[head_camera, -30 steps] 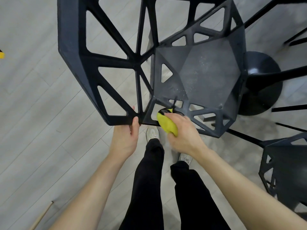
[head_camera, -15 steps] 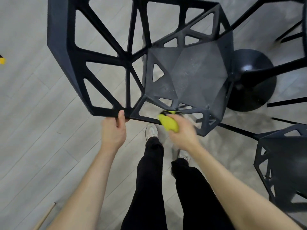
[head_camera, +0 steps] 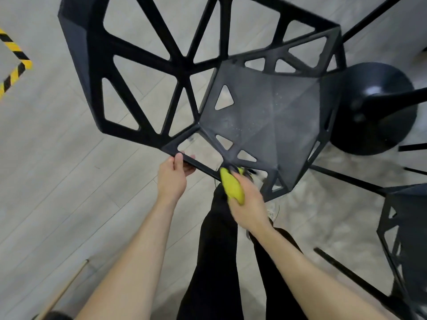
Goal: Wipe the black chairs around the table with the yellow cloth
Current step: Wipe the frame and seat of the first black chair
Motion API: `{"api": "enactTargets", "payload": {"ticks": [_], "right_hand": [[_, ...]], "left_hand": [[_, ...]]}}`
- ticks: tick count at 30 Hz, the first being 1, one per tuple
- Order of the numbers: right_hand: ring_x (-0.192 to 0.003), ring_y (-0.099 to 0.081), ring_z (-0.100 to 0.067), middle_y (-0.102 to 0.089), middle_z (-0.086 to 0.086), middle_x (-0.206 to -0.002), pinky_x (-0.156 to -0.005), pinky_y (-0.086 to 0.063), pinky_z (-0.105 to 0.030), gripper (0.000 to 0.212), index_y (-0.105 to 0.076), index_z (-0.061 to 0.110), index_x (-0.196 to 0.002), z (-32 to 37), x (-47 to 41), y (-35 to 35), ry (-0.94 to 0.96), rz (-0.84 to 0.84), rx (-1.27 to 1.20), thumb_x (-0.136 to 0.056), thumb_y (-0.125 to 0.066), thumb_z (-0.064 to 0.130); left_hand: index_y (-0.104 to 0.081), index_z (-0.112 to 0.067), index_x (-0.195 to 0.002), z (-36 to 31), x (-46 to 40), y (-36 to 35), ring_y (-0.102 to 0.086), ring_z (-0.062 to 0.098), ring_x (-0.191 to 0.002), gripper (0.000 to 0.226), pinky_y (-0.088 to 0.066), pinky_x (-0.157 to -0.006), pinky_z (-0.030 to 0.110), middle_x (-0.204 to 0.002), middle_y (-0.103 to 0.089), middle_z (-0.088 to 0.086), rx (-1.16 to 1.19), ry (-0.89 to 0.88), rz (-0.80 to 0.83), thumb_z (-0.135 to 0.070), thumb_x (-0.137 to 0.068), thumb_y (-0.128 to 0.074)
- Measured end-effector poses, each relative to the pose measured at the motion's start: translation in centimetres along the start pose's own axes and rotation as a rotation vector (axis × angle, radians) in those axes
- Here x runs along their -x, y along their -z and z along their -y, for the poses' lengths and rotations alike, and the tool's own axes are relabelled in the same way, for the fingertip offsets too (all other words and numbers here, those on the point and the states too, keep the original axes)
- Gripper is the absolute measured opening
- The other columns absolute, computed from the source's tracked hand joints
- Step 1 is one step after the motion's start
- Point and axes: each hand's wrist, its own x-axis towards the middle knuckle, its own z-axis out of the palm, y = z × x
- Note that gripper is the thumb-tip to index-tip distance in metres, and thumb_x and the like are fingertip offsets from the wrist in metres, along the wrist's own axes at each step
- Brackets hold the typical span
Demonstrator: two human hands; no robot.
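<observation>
Pinching yellow cloth (head_camera: 232, 189) in R grip (head_camera: 248, 205), on chair (head_camera: 265, 116) edge.

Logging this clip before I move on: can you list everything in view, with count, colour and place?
Chair being wiped: one, black, open lattice frame, centre.
Second chair: one, black, right edge, partly cut off.
Yellow cloth: one, bunched against the near chair's front edge.
Round pedestal base: one, black, upper right on the floor.
Hazard tape: yellow and black stripes, left edge of the grey floor.
Wooden stick: one, lower left.
Left hand: holds the chair's front bar.
Right hand: grip on the cloth.
Legs: black trousers, bottom centre.
</observation>
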Motion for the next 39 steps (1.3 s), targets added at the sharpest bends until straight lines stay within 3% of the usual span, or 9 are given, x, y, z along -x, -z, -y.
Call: {"api": "enactTargets", "payload": {"ticks": [4,8,12,17,23,27,30,33,39], "right_hand": [[-0.134,-0.045,-0.017,-0.052,0.012,-0.152,-0.11,-0.04,-0.03,0.076,-0.045,0.033,-0.157,5.5,-4.1,-2.5,0.24,0.076,0.008,-0.088,-0.066,0.009],[-0.128,-0.055,-0.019,-0.061,0.016,-0.141,-0.104,-0.037,-0.012,0.073,-0.056,0.035,-0.149,-2.9,-0.2,0.7,0.191,0.041,0.053,-0.085,-0.066,0.001],[-0.135,-0.052,-0.022,-0.058,0.009,-0.147,-0.115,-0.039,-0.028,0.07,-0.053,0.035,-0.152,-4.6,0.9,1.1,-0.008,0.005,0.064,-0.089,-0.068,0.009],[-0.141,-0.038,-0.013,-0.044,0.008,-0.161,-0.115,-0.034,-0.028,0.082,-0.039,0.031,-0.162,2.3,-0.9,-3.6,0.238,0.126,0.014,-0.089,-0.07,0.009],[-0.144,-0.043,-0.016,-0.048,0.011,-0.158,-0.123,-0.038,-0.045,0.081,-0.039,0.038,-0.161,-5.8,2.1,0.6,0.143,0.251,0.116,-0.092,-0.07,0.01],[-0.134,-0.049,-0.009,-0.054,0.012,-0.153,-0.115,-0.04,-0.026,0.071,-0.047,0.031,-0.158,-0.1,-2.9,-1.5,0.238,0.121,-0.018,-0.093,-0.066,0.006],[-0.124,-0.054,-0.016,-0.062,0.013,-0.145,-0.109,-0.048,-0.036,0.072,-0.056,0.031,-0.151,0.4,-6.7,-3.8,0.408,0.164,0.065,-0.086,-0.062,-0.001],[-0.113,-0.051,-0.019,-0.068,0.009,-0.138,-0.105,-0.049,-0.04,0.062,-0.063,0.033,-0.146,-1.1,-11.7,-2.6,0.334,0.153,0.276,-0.092,-0.06,0.002],[-0.129,-0.057,-0.029,-0.063,0.003,-0.147,-0.114,-0.042,-0.034,0.076,-0.059,0.021,-0.15,-2.8,-8.0,-2.9,0.49,0.213,0.214,-0.08,-0.055,-0.007]], "left_hand": [[-0.072,-0.02,-0.111,1.1,-1.1,0.7,-0.081,0.022,-0.101,0.034,-0.064,-0.099,0.045,-0.109,-0.082,0.008,-0.038,-0.048,-0.061,-0.038,-0.114,-0.045],[-0.068,-0.008,-0.119,0.6,-0.6,0.3,-0.081,0.018,-0.101,0.032,-0.064,-0.099,0.038,-0.108,-0.083,0.008,0.066,-0.024,-0.069,-0.023,-0.118,-0.04],[-0.069,-0.009,-0.122,0.5,-0.4,0.4,-0.082,0.019,-0.099,0.032,-0.062,-0.099,0.038,-0.106,-0.084,0.004,0.12,-0.053,-0.13,-0.025,-0.118,-0.041],[-0.061,-0.018,-0.129,3.4,1.1,-1.8,-0.078,0.02,-0.103,0.021,-0.06,-0.104,0.049,-0.113,-0.079,0.001,-0.003,-0.015,-0.073,-0.027,-0.116,-0.048],[-0.052,-0.024,-0.142,5.3,0.8,-3.0,-0.078,0.026,-0.108,0.029,-0.064,-0.096,0.052,-0.116,-0.08,0.008,0.104,0.041,-0.103,-0.022,-0.118,-0.037],[-0.056,-0.027,-0.145,6.7,0.0,-2.6,-0.078,0.024,-0.109,0.032,-0.066,-0.091,0.047,-0.117,-0.078,0.012,0.105,-0.008,-0.106,-0.024,-0.117,-0.041],[-0.058,-0.028,-0.143,7.5,-0.4,-2.2,-0.077,0.032,-0.111,0.033,-0.067,-0.09,0.047,-0.121,-0.076,0.015,0.109,-0.045,-0.08,-0.033,-0.113,-0.045],[-0.047,-0.026,-0.15,7.6,-0.4,-2.2,-0.08,0.026,-0.105,0.033,-0.067,-0.086,0.036,-0.114,-0.078,0.019,0.167,-0.041,-0.042,-0.02,-0.119,-0.036],[-0.043,-0.031,-0.155,8.5,-0.9,-2.3,-0.079,0.031,-0.107,0.039,-0.067,-0.088,0.043,-0.122,-0.075,0.02,0.192,-0.042,-0.016,-0.02,-0.119,-0.035]]}}
